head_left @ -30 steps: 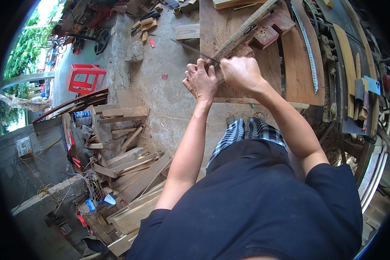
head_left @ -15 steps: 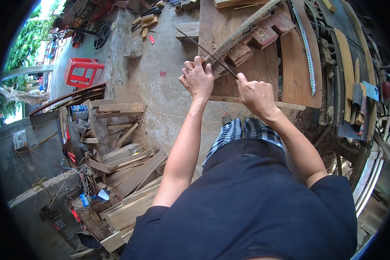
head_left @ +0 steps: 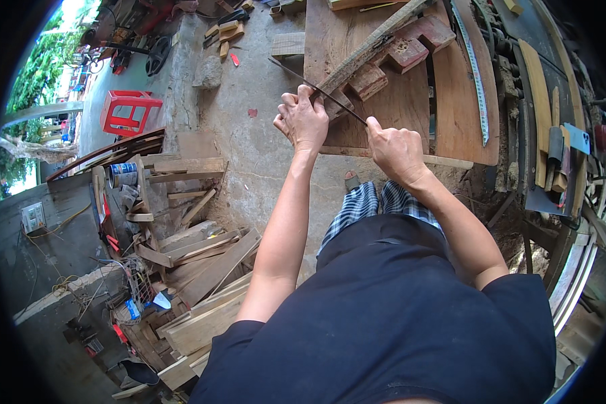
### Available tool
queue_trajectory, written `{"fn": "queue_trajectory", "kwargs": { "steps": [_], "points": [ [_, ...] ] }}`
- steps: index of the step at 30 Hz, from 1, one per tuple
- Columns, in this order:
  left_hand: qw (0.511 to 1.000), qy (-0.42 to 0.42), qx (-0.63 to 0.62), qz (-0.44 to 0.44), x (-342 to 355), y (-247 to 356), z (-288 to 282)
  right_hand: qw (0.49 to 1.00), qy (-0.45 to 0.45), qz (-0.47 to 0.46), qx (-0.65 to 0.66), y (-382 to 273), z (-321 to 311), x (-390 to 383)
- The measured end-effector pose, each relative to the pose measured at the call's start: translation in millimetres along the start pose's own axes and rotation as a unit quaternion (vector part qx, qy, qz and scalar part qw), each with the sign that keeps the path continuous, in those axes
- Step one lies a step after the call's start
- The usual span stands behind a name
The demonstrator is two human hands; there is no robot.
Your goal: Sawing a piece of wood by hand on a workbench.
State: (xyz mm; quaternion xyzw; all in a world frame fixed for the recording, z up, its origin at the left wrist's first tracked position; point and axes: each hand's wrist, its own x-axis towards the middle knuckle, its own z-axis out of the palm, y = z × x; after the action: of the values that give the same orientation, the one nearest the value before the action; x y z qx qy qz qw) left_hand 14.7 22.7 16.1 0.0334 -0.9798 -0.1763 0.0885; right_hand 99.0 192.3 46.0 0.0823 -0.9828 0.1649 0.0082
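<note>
a: hands status?
b: both closed on a thin dark blade (head_left: pixel 316 87). left hand (head_left: pixel 304 121) grips it mid-length, right hand (head_left: pixel 396 149) clamps the near end.
a: where's the blade?
b: held diagonal, far tip up-left over the concrete floor (head_left: pixel 262 141), near end down-right. it crosses the end of a long rough stick (head_left: pixel 370 47) lying slantwise on the wooden counter (head_left: pixel 411 108).
a: touching the stick?
b: looks like it, right by the left hand. can't tell for sure.
a: what else?
b: reddish wood blocks (head_left: pixel 411 44) beside the stick, a measuring tape strip (head_left: pixel 475 74) along the counter's right side. red plastic stool (head_left: pixel 129 111) well off left, scrap plank pile (head_left: pixel 195 262) lower left.
</note>
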Motion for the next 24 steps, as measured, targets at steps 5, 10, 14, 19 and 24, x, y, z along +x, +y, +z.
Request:
{"fn": "queue_trajectory", "kwargs": {
  "steps": [5,10,14,19,24],
  "points": [
    [1.000,-0.006,0.014,-0.006,0,2,1,1.000,0.000,0.005,0.011,2,-2,-2],
    [0.999,-0.021,0.022,-0.009,0,7,-1,1.000,-0.024,-0.006,-0.002,4,-4,-4],
    [0.998,-0.051,0.012,-0.032,0,7,-3,0.999,-0.030,-0.012,-0.012,2,-15,-5],
    [1.000,-0.010,0.023,-0.017,-2,5,4,1.000,-0.015,-0.020,-0.014,-4,-13,10],
    [1.000,0.007,0.023,-0.010,2,4,7,1.000,-0.013,-0.008,-0.023,-16,1,33]
  ]
}}
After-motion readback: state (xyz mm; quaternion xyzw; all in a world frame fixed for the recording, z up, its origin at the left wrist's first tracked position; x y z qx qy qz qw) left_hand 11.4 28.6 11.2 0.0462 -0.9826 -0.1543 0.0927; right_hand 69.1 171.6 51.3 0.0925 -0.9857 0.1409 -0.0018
